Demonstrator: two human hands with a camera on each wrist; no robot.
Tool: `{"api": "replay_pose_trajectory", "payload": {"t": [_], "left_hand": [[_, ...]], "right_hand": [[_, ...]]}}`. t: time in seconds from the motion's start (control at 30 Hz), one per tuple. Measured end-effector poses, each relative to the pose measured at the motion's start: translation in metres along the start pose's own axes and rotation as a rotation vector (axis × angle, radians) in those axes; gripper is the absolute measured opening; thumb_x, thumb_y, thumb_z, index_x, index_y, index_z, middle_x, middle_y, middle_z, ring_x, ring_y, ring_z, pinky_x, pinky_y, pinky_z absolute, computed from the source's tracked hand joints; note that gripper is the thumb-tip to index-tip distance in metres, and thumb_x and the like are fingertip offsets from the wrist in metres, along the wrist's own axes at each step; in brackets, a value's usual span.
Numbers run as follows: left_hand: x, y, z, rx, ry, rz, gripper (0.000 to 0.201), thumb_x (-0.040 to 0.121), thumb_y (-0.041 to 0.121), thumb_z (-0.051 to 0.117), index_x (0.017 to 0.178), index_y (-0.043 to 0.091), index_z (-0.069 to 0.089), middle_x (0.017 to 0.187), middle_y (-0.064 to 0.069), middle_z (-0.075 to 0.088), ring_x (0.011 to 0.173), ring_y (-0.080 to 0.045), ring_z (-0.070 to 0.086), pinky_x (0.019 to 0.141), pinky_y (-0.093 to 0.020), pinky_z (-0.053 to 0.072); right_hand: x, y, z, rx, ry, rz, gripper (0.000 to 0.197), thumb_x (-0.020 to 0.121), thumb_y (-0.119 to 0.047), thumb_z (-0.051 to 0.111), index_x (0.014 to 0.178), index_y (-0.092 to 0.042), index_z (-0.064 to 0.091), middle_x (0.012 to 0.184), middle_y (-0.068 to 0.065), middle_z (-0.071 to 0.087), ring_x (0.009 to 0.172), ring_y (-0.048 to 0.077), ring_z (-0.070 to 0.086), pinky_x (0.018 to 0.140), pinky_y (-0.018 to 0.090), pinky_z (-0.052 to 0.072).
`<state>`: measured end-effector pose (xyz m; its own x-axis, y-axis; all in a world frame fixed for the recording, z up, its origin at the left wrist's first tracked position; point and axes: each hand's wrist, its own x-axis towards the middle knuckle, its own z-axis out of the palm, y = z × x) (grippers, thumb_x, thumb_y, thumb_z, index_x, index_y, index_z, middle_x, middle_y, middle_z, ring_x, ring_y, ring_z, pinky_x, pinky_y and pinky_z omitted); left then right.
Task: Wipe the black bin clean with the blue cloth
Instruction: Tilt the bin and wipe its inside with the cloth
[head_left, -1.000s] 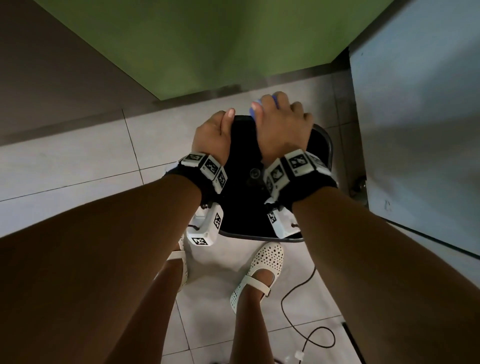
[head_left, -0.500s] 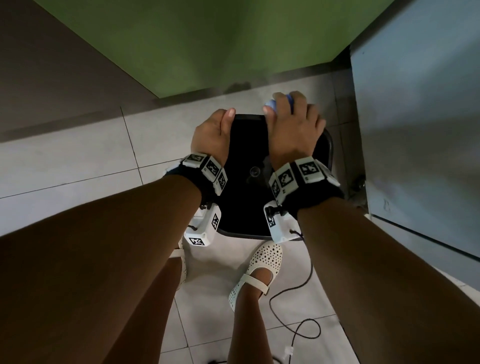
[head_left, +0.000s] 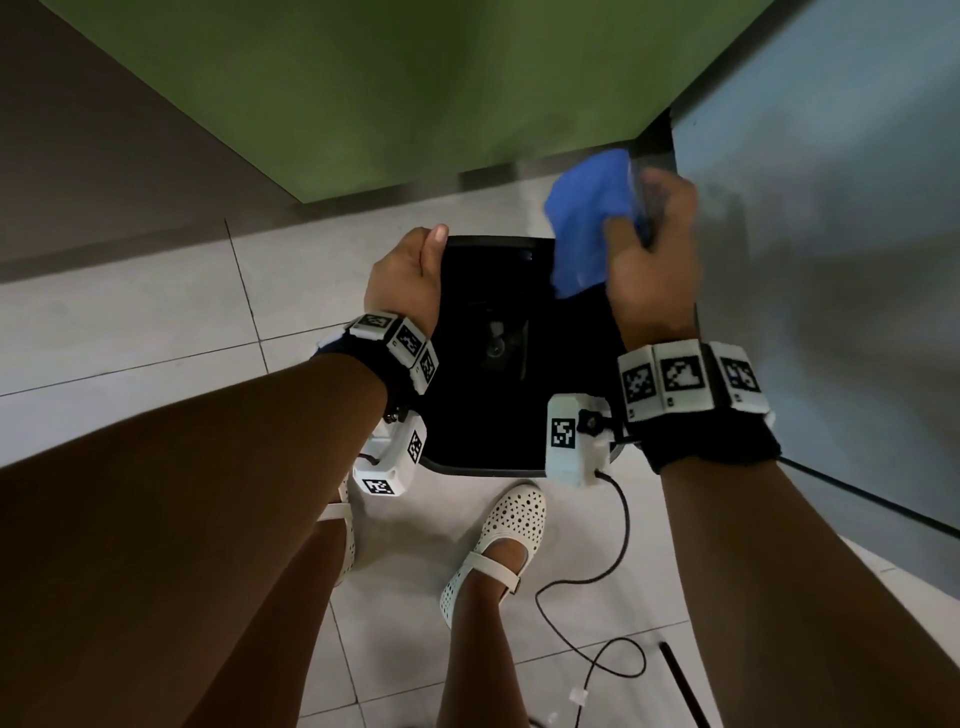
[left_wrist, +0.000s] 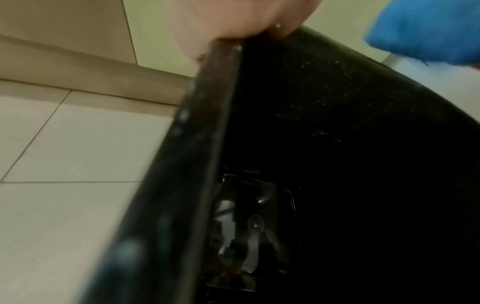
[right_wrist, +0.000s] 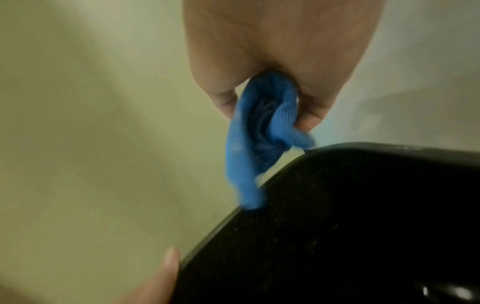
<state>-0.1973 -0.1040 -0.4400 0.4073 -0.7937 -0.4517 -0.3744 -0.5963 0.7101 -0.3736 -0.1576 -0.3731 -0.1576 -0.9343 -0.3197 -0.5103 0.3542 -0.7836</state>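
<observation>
The black bin (head_left: 483, 358) stands on the pale tiled floor (head_left: 156, 322) right in front of the person's feet, close to a green wall (head_left: 415, 78) at twelve o'clock and a grey panel (head_left: 831, 208) at about two o'clock. The left hand (head_left: 405, 275) grips the bin's rim on its nine-o'clock side — thumb along the top edge, fingers curled over the outside and mostly hidden from above. In the left wrist view the rim (left_wrist: 213, 86) runs straight out from under the palm, and pale specks dot the inner wall.

The right hand (head_left: 649, 260) is up above the bin's one-o'clock corner, fingers and thumb closed round the blue cloth (head_left: 587, 218). The cloth is bunched and blurred; it spills out at the hand's eleven o'clock and hangs down over the far corner of the bin. From the right wrist the cloth (right_wrist: 257, 133) dangles between thumb and fingers, its lower tail reaching the rim (right_wrist: 285, 170) — whether it actually touches there, I can't tell.

White perforated shoes (head_left: 498, 535) stand at six o'clock of the bin, with a thin black cable (head_left: 618, 545) looping over the tiles beside them.
</observation>
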Motion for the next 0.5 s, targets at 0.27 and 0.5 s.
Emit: {"api": "replay_pose_trajectory", "payload": {"t": [0.27, 0.5], "left_hand": [[0.004, 0.018, -0.006, 0.205, -0.015, 0.086, 0.029, 0.097, 0.029, 0.032, 0.108, 0.014, 0.055, 0.098, -0.01, 0.067, 0.093, -0.031, 0.061, 0.079, -0.035, 0.047], [0.018, 0.044, 0.01, 0.586, -0.314, 0.349, 0.039, 0.086, 0.054, 0.04, 0.113, 0.03, 0.056, 0.112, -0.003, 0.067, 0.109, -0.026, 0.058, 0.099, -0.041, 0.04]], "right_hand": [[0.003, 0.02, 0.007, -0.36, 0.038, -0.049, 0.047, 0.093, -0.015, 0.034, 0.139, -0.016, 0.037, 0.122, 0.032, 0.047, 0.104, 0.041, 0.051, 0.083, 0.038, 0.045], [0.01, 0.021, 0.021, -0.734, 0.029, -0.103, 0.057, 0.086, -0.042, 0.026, 0.131, -0.016, 0.049, 0.143, 0.019, 0.036, 0.126, 0.035, 0.039, 0.1, 0.045, 0.03]]}}
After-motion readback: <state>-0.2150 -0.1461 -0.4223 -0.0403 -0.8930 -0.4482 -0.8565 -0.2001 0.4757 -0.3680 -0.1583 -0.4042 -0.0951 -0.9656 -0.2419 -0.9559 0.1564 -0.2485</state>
